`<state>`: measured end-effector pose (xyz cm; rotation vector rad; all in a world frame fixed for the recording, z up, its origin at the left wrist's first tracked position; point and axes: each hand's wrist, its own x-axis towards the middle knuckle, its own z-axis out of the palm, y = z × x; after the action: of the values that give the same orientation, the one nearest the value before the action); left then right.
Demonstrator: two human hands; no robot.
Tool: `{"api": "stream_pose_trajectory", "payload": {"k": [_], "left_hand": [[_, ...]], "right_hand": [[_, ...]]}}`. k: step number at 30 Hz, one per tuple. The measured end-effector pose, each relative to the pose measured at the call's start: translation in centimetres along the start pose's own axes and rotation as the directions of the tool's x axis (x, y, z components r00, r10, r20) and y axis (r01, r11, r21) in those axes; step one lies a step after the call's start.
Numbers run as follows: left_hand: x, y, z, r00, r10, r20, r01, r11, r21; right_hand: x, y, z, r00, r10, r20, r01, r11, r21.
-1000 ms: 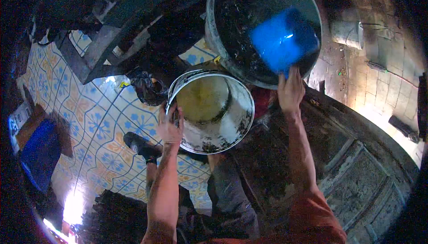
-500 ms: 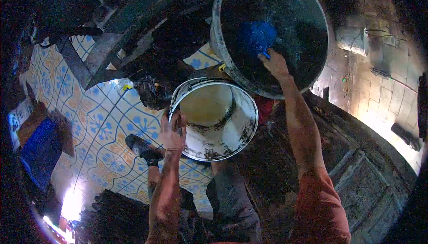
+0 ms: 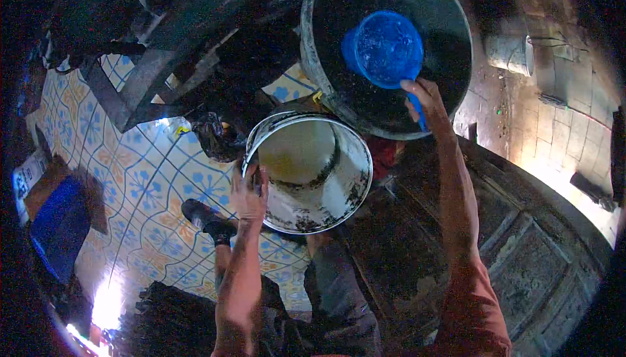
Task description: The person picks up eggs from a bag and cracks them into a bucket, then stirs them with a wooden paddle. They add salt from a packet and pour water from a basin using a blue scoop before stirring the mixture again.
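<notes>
My right hand is closed round the handle of a blue dipper. The dipper's round bowl is above the dark inside of a large tub; whether it holds water I cannot make out clearly. Below and to the left, a white bucket leans with its mouth towards me. Dark smears mark its inner wall, and a yellowish, cloudy layer covers its bottom. My left hand grips the bucket's left rim, the thumb side inside the edge.
Patterned tiles cover the floor at left, where my shoe stands. A dark panelled wooden surface lies at right. A black plastic bag sits beside the bucket. Another white bucket lies farther right, and a blue object stands far left.
My right hand has raised the blue dipper from deep in the tub, nearer to me and slightly right. My left hand keeps hold of the bucket rim.
</notes>
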<state>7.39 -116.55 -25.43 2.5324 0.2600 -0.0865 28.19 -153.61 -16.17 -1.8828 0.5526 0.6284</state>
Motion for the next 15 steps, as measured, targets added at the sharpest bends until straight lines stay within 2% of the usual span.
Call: {"api": "stream_pose_trajectory", "payload": {"k": [4, 5, 7, 9, 11, 13, 15], "left_hand": [[0.0, -0.2, 0.2, 0.998, 0.042, -0.04, -0.043, 0.999, -0.021], [0.3, -0.2, 0.3, 0.978, 0.143, -0.152, -0.144, 0.99, 0.001], [0.2, -0.1, 0.3, 0.982, 0.112, -0.149, -0.113, 0.994, 0.0], [0.3, 0.5, -0.2, 0.991, 0.067, -0.117, -0.069, 0.998, -0.013], [0.1, 0.1, 0.1, 0.993, 0.058, -0.106, -0.058, 0.998, 0.002], [-0.3, -0.2, 0.2, 0.994, 0.054, -0.093, -0.051, 0.998, 0.036], [-0.1, -0.3, 0.3, 0.994, 0.048, -0.094, -0.045, 0.998, 0.034]], "right_hand": [[-4.4, -1.2, 0.2, 0.992, -0.089, -0.092, 0.07, 0.979, -0.192], [-5.1, -0.4, -0.7, 0.987, -0.135, -0.087, 0.1, 0.942, -0.319], [-8.1, -1.3, 0.0, 0.977, -0.123, -0.174, 0.067, 0.952, -0.298], [-10.5, -0.8, 0.4, 0.956, -0.191, -0.22, 0.098, 0.921, -0.377], [-12.1, 1.0, 0.2, 0.908, -0.352, -0.225, 0.188, 0.825, -0.532], [-13.8, 1.9, 1.1, 0.814, -0.531, -0.234, 0.277, 0.71, -0.648], [-15.6, 2.8, 2.0, 0.777, -0.579, -0.248, 0.244, 0.64, -0.728]]}}
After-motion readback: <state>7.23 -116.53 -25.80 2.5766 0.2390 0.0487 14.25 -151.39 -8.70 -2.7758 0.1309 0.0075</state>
